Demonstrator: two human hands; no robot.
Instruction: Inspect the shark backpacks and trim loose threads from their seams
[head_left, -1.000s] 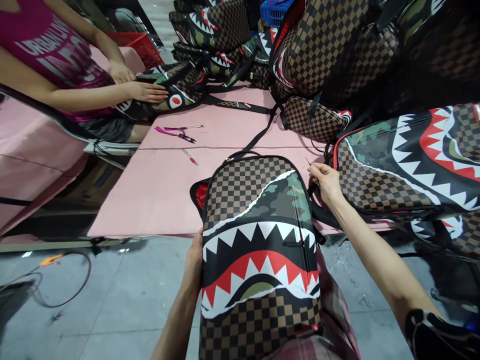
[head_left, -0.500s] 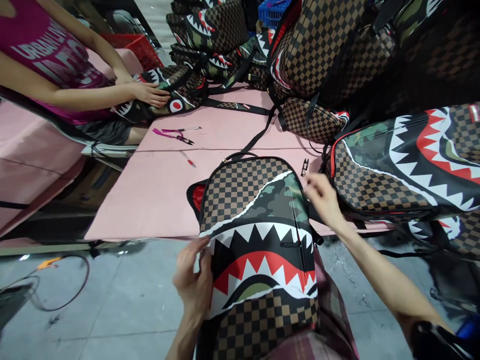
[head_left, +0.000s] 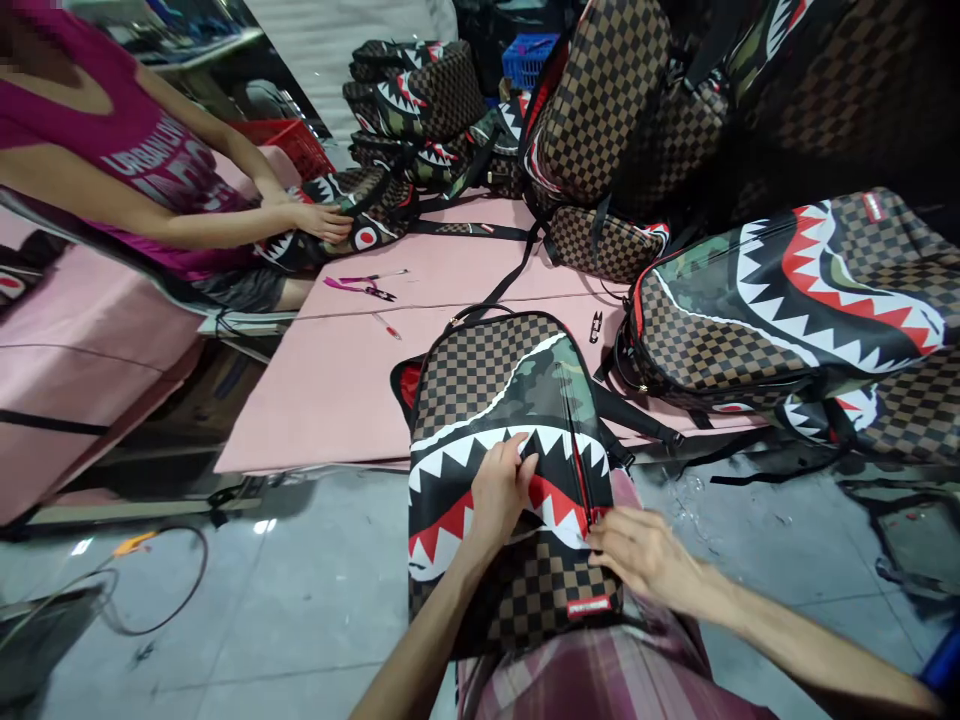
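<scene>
The left hand (head_left: 495, 492) is held with bent fingers (head_left: 517, 445), the thumb beside them. The right hand (head_left: 651, 556) is placed lower, its fingers curled leftward. Both forearms (head_left: 795, 628) are extended from behind the fingers.

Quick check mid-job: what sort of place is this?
Probably a bag workshop or factory finishing area: matching shark-mouth backpacks are piled up, small snips lie on a pink worktable, and a co-worker has both hands on a similar bag.
</scene>
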